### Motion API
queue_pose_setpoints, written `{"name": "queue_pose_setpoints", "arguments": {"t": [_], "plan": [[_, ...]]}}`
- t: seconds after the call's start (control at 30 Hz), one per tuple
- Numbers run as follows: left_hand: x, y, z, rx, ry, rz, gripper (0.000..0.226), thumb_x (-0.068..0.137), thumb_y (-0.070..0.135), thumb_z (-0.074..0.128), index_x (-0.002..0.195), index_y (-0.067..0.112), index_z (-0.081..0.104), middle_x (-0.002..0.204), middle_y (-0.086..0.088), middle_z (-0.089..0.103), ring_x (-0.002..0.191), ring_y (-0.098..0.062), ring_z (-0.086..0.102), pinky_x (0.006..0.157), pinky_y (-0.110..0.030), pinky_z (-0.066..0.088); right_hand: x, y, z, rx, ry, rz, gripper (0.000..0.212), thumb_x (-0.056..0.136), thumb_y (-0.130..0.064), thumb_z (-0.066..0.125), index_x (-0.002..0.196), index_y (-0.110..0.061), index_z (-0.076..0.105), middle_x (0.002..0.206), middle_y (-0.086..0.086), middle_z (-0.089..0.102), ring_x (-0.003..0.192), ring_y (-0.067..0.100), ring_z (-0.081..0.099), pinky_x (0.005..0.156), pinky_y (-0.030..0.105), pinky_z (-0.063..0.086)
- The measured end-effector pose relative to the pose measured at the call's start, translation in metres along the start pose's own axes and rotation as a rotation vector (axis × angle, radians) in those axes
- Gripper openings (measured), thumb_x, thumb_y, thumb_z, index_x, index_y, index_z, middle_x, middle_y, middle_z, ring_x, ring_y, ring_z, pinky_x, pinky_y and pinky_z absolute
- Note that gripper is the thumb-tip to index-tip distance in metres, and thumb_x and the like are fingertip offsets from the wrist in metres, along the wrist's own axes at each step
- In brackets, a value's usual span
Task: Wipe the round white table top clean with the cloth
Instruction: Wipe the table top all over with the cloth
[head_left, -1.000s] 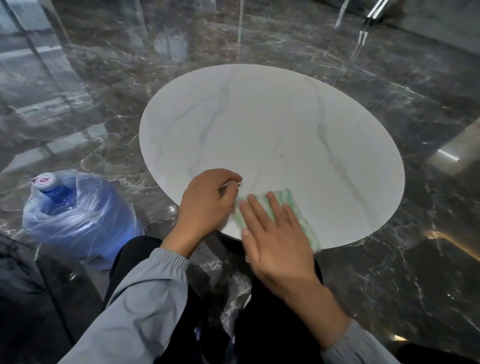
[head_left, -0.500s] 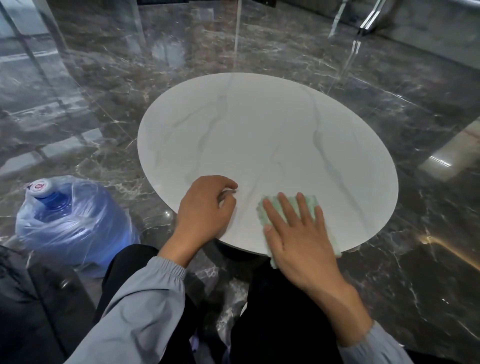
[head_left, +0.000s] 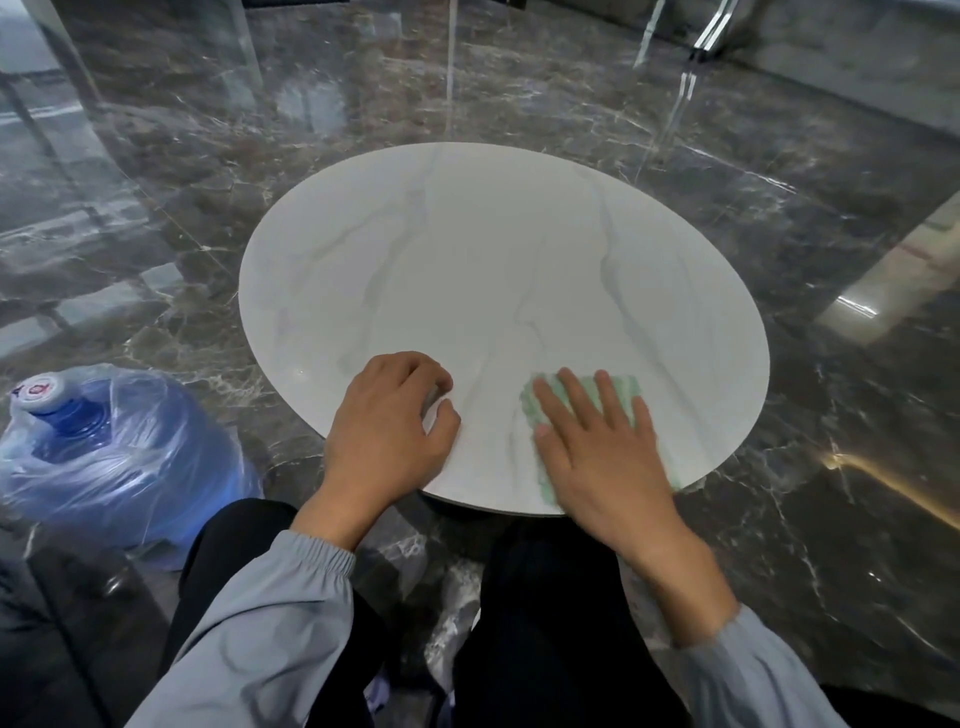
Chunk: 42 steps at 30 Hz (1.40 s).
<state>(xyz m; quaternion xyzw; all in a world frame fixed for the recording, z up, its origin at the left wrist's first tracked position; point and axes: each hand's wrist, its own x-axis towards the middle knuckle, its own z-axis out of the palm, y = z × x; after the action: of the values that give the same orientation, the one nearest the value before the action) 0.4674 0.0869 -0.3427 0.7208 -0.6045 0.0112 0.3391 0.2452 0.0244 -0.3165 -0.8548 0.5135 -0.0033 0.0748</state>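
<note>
Round white surface (head_left: 493, 260), grey-veined. Green cloth (head_left: 626, 387): at near edge, pressed flat under straight-fingered right hand (head_left: 602, 457). Left hand (head_left: 384, 431): resting beside it, loosely curled, nothing held. Bagged water jug (head_left: 119, 457): cap label unreadable.

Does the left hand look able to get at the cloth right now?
Probably yes: only bare table top lies between the left hand and the cloth, though the right hand lies flat over most of it.
</note>
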Motion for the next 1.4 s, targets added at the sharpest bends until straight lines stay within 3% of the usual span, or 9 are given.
{"name": "queue_pose_setpoints", "arguments": {"t": [0.13, 0.23, 0.4, 0.5, 0.77, 1.0, 1.13, 1.23, 1.4], "plan": [[0.0, 0.001, 0.0, 0.026, -0.015, 0.001, 0.021, 0.091, 0.03, 0.059, 0.104, 0.019, 0.07, 0.112, 0.004, 0.066, 0.107, -0.02, 0.055, 0.092, -0.035, 0.045, -0.005, -0.04, 0.007, 0.022, -0.011, -0.13, 0.057, 0.107, -0.053, 0.01, 0.163, -0.046, 0.0, 0.172, -0.017, -0.006, 0.158, 0.017, -0.017, 0.126, 0.05, -0.01], [0.0, 0.001, 0.001, 0.033, -0.012, 0.008, 0.021, 0.092, 0.03, 0.058, 0.105, 0.019, 0.07, 0.113, 0.004, 0.065, 0.108, -0.02, 0.055, 0.093, -0.036, 0.046, -0.008, -0.01, 0.003, 0.053, -0.016, -0.154, 0.057, 0.107, -0.056, 0.014, 0.162, -0.049, 0.002, 0.171, -0.022, -0.003, 0.157, 0.008, -0.014, 0.128, 0.043, -0.007], [0.0, 0.002, 0.003, 0.041, 0.011, -0.001, 0.022, 0.09, 0.03, 0.057, 0.104, 0.019, 0.07, 0.112, 0.005, 0.065, 0.107, -0.02, 0.054, 0.092, -0.034, 0.044, -0.008, 0.087, -0.011, 0.125, 0.033, 0.134, 0.055, 0.107, -0.057, 0.019, 0.161, -0.052, 0.01, 0.171, -0.021, 0.008, 0.158, 0.007, -0.005, 0.128, 0.045, -0.003], [-0.001, 0.004, 0.005, 0.064, 0.004, 0.02, 0.023, 0.09, 0.028, 0.056, 0.104, 0.016, 0.07, 0.11, 0.001, 0.065, 0.106, -0.024, 0.055, 0.091, -0.039, 0.046, -0.002, 0.092, -0.01, 0.074, 0.036, 0.215, 0.058, 0.105, -0.054, 0.012, 0.162, -0.048, 0.009, 0.172, -0.015, 0.008, 0.16, 0.017, -0.003, 0.127, 0.052, -0.002], [0.008, 0.025, 0.007, 0.122, -0.055, 0.099, 0.023, 0.089, 0.028, 0.058, 0.104, 0.019, 0.072, 0.108, -0.002, 0.068, 0.099, -0.03, 0.062, 0.085, -0.047, 0.046, -0.025, 0.008, 0.003, 0.021, -0.009, -0.179, 0.058, 0.106, -0.059, 0.016, 0.162, -0.049, 0.007, 0.171, -0.021, 0.001, 0.159, 0.011, -0.011, 0.127, 0.047, -0.007], [0.0, 0.035, 0.013, 0.048, -0.031, 0.137, 0.022, 0.092, 0.034, 0.056, 0.097, 0.022, 0.073, 0.104, 0.005, 0.069, 0.102, -0.023, 0.063, 0.093, -0.045, 0.043, 0.004, 0.15, -0.016, 0.164, 0.055, 0.173, 0.064, 0.103, -0.067, 0.02, 0.162, -0.044, 0.02, 0.171, -0.017, 0.015, 0.158, 0.008, 0.0, 0.129, 0.046, 0.0], [0.001, 0.037, 0.015, 0.067, -0.06, 0.1, 0.024, 0.091, 0.038, 0.055, 0.098, 0.024, 0.073, 0.106, 0.007, 0.067, 0.105, -0.021, 0.061, 0.097, -0.041, 0.038, 0.021, 0.136, -0.018, 0.095, 0.003, 0.239, 0.059, 0.107, -0.052, 0.014, 0.164, -0.039, 0.009, 0.172, -0.014, 0.004, 0.158, 0.018, -0.009, 0.125, 0.047, -0.013], [0.002, 0.037, 0.015, 0.065, -0.056, 0.08, 0.023, 0.093, 0.036, 0.054, 0.1, 0.024, 0.072, 0.107, 0.007, 0.066, 0.105, -0.02, 0.06, 0.098, -0.04, 0.037, 0.019, 0.067, -0.008, -0.05, 0.005, 0.063, 0.067, 0.098, -0.055, -0.001, 0.164, -0.043, 0.004, 0.173, -0.012, 0.002, 0.16, 0.028, -0.006, 0.126, 0.056, -0.005], [0.006, 0.038, 0.01, -0.014, -0.093, -0.056, 0.022, 0.093, 0.025, 0.048, 0.104, 0.02, 0.066, 0.096, 0.005, 0.066, 0.094, -0.021, 0.059, 0.095, -0.038, 0.039, -0.007, -0.023, 0.003, 0.032, -0.072, -0.319, 0.057, 0.109, -0.053, 0.013, 0.164, -0.042, 0.003, 0.172, -0.017, -0.004, 0.158, 0.018, -0.019, 0.125, 0.049, -0.016]]}}
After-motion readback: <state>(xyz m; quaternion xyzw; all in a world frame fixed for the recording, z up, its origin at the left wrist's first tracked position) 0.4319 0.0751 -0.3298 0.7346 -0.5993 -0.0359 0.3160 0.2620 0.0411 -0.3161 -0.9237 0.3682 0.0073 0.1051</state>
